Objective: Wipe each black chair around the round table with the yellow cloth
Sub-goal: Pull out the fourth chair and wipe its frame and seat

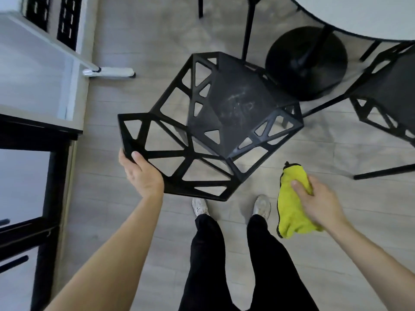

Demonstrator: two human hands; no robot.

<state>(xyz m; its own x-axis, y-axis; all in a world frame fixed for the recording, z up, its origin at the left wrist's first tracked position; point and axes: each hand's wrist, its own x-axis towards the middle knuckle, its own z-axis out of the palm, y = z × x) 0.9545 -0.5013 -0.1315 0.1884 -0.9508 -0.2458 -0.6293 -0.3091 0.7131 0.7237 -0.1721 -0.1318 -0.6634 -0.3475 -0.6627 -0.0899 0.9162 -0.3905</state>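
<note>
A: From the head view, what is held, and by which hand?

B: The backrest of the nearest black chair is gripped at its near left corner by the left hand; the thumb is laid over the top bar, and the fingers appear to be curled beneath it, though they are hidden. The yellow cloth is held bunched in the right hand, fingers closed round it, above the floor to the right of the chair and apart from it.

A: And the chair's place?

B: It is turned out from the round tabletop at the far right, just near of the black table base. A second black chair is seen at the right edge.

A: How is the wipe best done?

B: The chair should be kept steadied by the backrest grip while the cloth is carried over to the seat. Pale smears are visible on the seat panel, so that patch is probably best taken first, with the cloth flattened under the palm rather than left bunched. The open triangular struts should then be followed bar by bar, since a broad sweep would likely skip their edges.
</note>
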